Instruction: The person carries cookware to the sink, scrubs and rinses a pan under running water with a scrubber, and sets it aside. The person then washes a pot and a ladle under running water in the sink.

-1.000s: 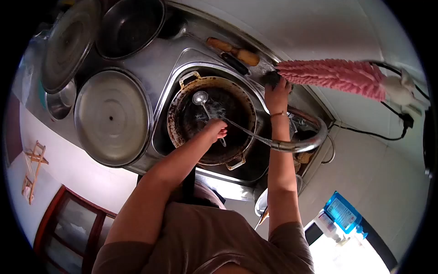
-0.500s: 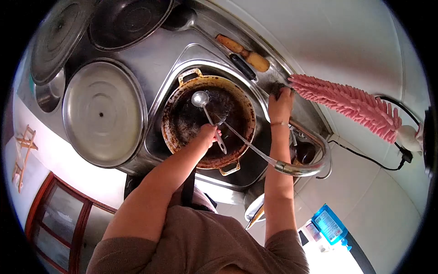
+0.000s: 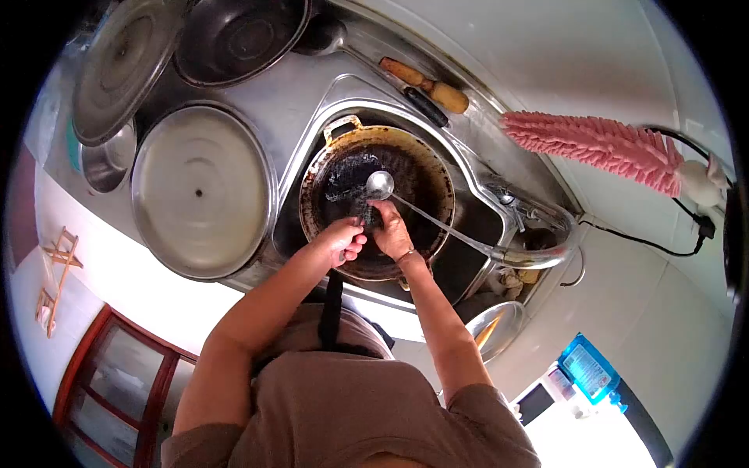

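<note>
Over the near part of a stained pan [image 3: 433,168] in the sink, my left hand [image 3: 341,240] is closed on the handle of a small metal ladle [image 3: 380,185]. My right hand [image 3: 392,232] is beside it, its fingers closed round a dark scrubber [image 3: 370,214] that lies against the ladle. The ladle's round bowl points away from me. A thin stream of water runs from the curved faucet [image 3: 538,253] to the ladle. Dark water with bubbles lies in the pan. The ladle's handle is mostly hidden by my fingers.
A large round lid [image 3: 199,191] leans left of the sink. Dark pans [image 3: 242,39] stand behind it. A black-handled ladle [image 3: 425,107] and a wooden tool [image 3: 446,97] lie along the back ledge. A pink duster [image 3: 597,148] hangs at the right wall.
My right hand has come from the back ledge to the ladle with the dark scrubber. My left hand has moved nearer to me, and the ladle's bowl has shifted right and closer.
</note>
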`<state>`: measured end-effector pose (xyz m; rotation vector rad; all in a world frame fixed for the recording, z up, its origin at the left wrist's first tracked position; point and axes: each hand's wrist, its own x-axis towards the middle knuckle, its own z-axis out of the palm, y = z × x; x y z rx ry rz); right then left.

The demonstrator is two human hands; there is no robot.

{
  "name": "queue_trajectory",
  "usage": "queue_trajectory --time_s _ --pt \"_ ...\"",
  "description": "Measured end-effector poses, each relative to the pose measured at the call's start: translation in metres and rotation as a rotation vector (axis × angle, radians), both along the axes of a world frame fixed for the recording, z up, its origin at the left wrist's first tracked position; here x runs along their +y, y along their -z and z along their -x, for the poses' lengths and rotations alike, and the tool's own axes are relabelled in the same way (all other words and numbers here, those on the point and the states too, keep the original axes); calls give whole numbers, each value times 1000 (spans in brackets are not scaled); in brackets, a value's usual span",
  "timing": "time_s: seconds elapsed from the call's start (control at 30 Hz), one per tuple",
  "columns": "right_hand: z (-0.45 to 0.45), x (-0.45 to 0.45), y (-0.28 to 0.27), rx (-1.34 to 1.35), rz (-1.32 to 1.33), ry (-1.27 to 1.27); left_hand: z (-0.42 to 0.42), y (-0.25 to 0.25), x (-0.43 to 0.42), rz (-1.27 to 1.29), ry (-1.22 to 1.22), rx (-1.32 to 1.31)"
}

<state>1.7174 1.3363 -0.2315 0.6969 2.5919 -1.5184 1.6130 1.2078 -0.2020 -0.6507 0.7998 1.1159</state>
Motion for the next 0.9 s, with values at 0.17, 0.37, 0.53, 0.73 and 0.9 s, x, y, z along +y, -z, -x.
queue_trajectory --time_s 0.17,0.37,0.53,0.73,0.9 --pt "9 11 31 -100 -409 -116 10 -18 -13 21 190 35" --pt "32 3 15 -608 -574 18 -6 -33 -9 46 298 311" --pt "41 17 64 -620 -149 494 -35 10 -25 -16 624 994" --pt "43 36 86 -312 1133 1662 -34 3 -26 -75 661 1496" --pt "33 37 83 -198 921 1860 -26 -16 -24 60 837 1394"
